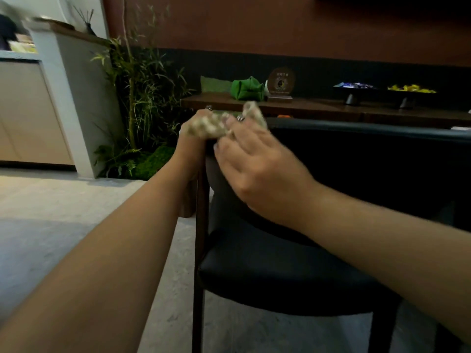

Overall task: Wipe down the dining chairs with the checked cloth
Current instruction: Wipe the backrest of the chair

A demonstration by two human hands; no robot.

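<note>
A black padded dining chair (275, 273) with a dark wooden frame stands right in front of me. The checked cloth (211, 126), beige and white, is bunched up at the top left corner of the chair's backrest. My left hand (191, 146) grips the cloth from the left, at the corner post. My right hand (252, 161) reaches in from the right, its fingers pinching the cloth's other end, which sticks up above the backrest rim. Both hands are blurred by motion.
Behind the chair is a dark wooden table (331, 108) with a green pouch (246, 89), a round plaque (281, 84) and two dark trays (382, 91). Bamboo plants (137, 98) fill the corner at left. A light counter (33, 110) stands far left on a pale floor.
</note>
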